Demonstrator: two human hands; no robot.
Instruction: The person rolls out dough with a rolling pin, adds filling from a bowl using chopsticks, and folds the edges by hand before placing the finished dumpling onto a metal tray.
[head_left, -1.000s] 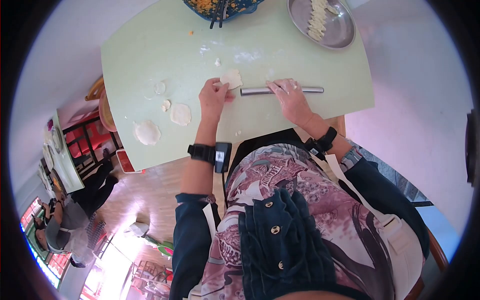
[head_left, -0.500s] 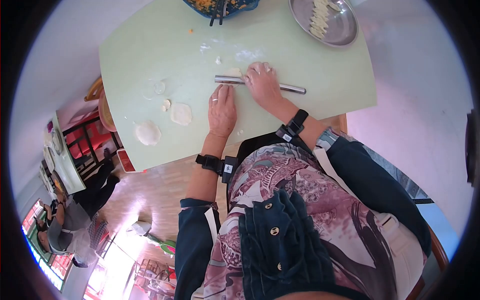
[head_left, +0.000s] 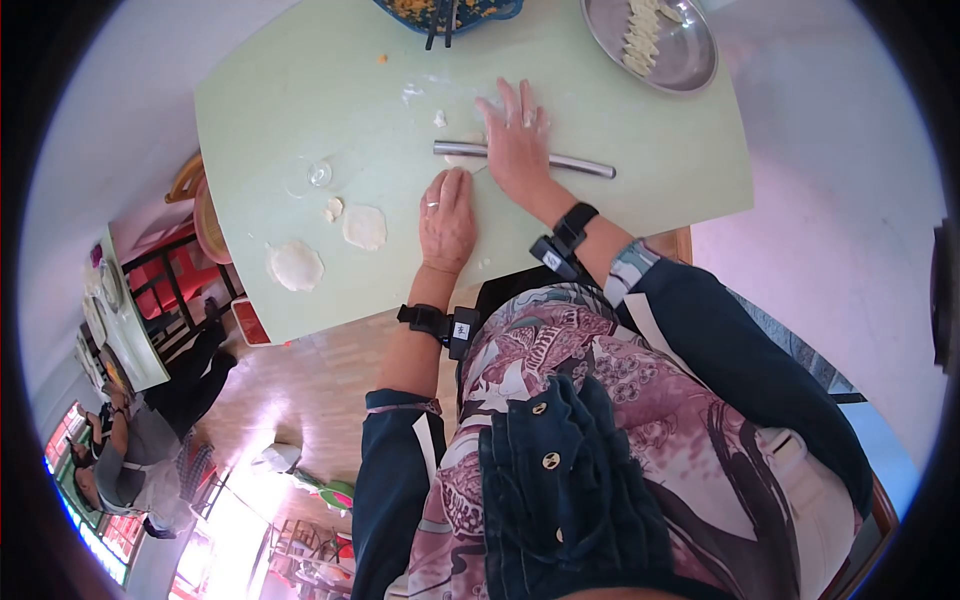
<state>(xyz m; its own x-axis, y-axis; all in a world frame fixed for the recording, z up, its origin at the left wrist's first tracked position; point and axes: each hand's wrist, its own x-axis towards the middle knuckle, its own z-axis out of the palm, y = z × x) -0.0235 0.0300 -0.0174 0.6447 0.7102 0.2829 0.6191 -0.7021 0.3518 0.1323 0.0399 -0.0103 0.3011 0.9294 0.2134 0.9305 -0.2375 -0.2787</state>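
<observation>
Metal is shining under my right hand (head_left: 517,140), which is lying flat with the fingers spread wide over the middle of the rolling pin (head_left: 525,159); the palm is pressing on it, not gripping it. A small piece of dough (head_left: 462,157) is showing just under the pin, beside that hand. My left hand (head_left: 446,220) is resting flat on the pale green table (head_left: 280,90), fingers together and loose, holding nothing, with the fingertips just touching the near edge of the dough. At the far right corner a round steel tray (head_left: 690,65) is carrying a row of folded dumplings (head_left: 637,42). At the far edge, a dark blue bowl (head_left: 495,14) is holding orange-yellow filling (head_left: 415,8), and chopsticks (head_left: 440,30) are leaning in it. To the left of my hands, two flat dough rounds (head_left: 363,226) (head_left: 294,265) are lying well apart from the pin, with a small lump of dough (head_left: 331,209) near them. Some flour dust (head_left: 440,95) is lying beyond the pin.
</observation>
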